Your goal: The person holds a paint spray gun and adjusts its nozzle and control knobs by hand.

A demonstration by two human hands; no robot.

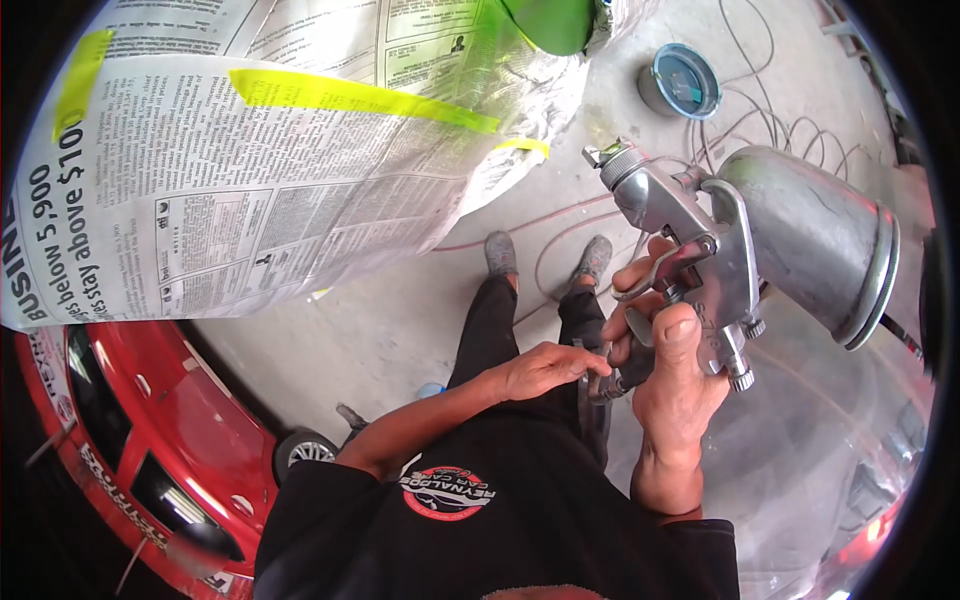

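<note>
My right hand [672, 375] is wrapped round the handle of a metal paint spray gun [735, 265], with fingers at its trigger. The gun's large silver cup [800, 235] extends to the right, and its nozzle [620, 165] points up and left. At the base of the handle, the fingers of my left hand [545, 370] are pinched on a dark air hose fitting [605, 385]. My fingers partly hide that fitting.
Newspaper [300, 190] held with yellow tape [360, 97] covers a large part at the upper left, beside a green surface [555, 22]. A blue-rimmed bucket [680, 82] and looping hoses [765, 120] lie on the floor. A red car [190, 400] stands left; clear plastic sheeting [770, 440] hangs right.
</note>
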